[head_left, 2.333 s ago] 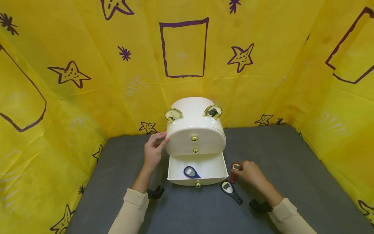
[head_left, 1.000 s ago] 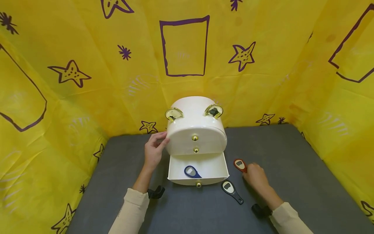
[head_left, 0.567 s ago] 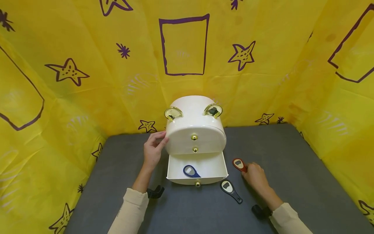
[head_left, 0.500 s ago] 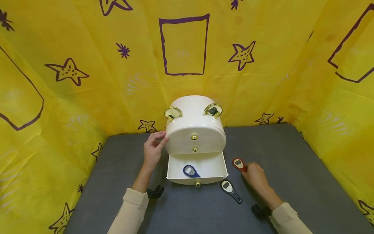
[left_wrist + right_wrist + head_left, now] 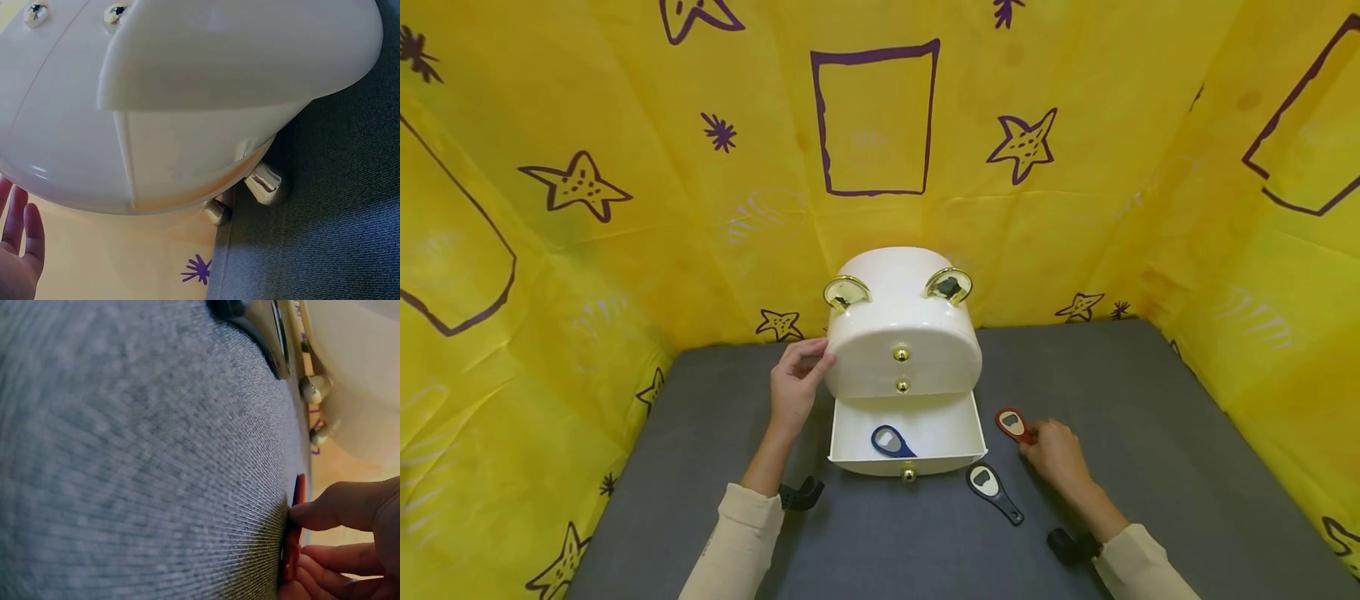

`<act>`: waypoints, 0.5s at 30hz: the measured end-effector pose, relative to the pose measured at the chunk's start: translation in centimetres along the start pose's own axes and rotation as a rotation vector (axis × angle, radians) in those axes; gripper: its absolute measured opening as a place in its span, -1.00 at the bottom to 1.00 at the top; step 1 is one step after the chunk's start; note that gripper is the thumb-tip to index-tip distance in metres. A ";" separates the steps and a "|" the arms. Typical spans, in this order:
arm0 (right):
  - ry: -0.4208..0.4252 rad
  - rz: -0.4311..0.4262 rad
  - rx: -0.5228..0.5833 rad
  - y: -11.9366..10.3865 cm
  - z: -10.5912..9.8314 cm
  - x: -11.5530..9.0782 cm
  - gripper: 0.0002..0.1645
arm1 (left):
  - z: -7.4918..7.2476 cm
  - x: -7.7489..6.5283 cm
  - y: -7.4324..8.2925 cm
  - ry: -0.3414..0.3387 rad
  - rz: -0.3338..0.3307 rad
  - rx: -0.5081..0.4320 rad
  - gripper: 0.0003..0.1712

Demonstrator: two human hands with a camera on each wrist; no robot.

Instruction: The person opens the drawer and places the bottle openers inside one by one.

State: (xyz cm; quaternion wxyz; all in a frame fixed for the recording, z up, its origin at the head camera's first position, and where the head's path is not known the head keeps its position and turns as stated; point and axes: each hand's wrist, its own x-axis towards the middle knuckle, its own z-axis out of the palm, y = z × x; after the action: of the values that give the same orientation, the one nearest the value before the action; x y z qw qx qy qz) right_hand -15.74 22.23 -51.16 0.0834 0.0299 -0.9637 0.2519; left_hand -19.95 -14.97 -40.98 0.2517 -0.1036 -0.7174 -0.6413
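Observation:
A white drawer cabinet [image 5: 904, 358] with gold knobs and two ear-like gold trims stands at the table's middle, its bottom drawer [image 5: 943, 429] pulled out. In that drawer lies a blue bottle opener [image 5: 891, 442]. My left hand [image 5: 792, 392] touches the cabinet's left side with its fingertips; in the left wrist view its fingers [image 5: 34, 237] look extended. On the table right of the drawer, my right hand [image 5: 1054, 454] pinches the handle of a red bottle opener [image 5: 1012, 424], flat against the cloth in the right wrist view. A black bottle opener [image 5: 994, 492] lies nearer, left of that hand.
Grey cloth covers the table [image 5: 895, 550]. Yellow fabric walls [image 5: 737, 208] with purple drawings close off the back and both sides. The cabinet's small gold feet [image 5: 265, 183] show in the left wrist view.
Over two seconds ago the red bottle opener was nearer the drawer; my right hand has since shifted it right and turned it. In the last second both hands have stayed nearly still.

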 end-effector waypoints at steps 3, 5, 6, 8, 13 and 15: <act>-0.017 0.025 0.024 0.0 -0.1 0.1 -0.82 | 0.0 0.0 0.1 -0.001 0.004 0.006 -0.75; -0.031 0.047 0.043 0.1 -0.3 0.2 -0.79 | 0.0 0.1 0.2 -0.003 0.008 0.010 -0.75; -0.039 0.060 0.056 0.1 -0.4 0.2 -0.77 | 0.0 0.1 0.3 -0.006 0.011 0.009 -0.75; -0.052 0.083 0.081 0.1 -0.5 0.2 -0.74 | 0.0 0.1 0.4 -0.012 0.015 0.009 -0.75; -0.071 0.112 0.141 0.3 -0.9 0.2 -0.71 | -0.2 0.1 0.5 -0.027 0.017 0.011 -0.74; -0.074 0.117 0.162 0.4 -1.1 0.3 -0.71 | -0.2 0.1 0.5 -0.029 0.017 0.015 -0.74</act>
State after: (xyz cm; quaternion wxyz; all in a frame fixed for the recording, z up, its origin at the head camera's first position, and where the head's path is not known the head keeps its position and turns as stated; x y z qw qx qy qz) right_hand -15.87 23.10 -50.32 0.0303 -0.0104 -0.9427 0.3320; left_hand -19.76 -15.13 -40.47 0.2474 -0.1172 -0.7250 -0.6321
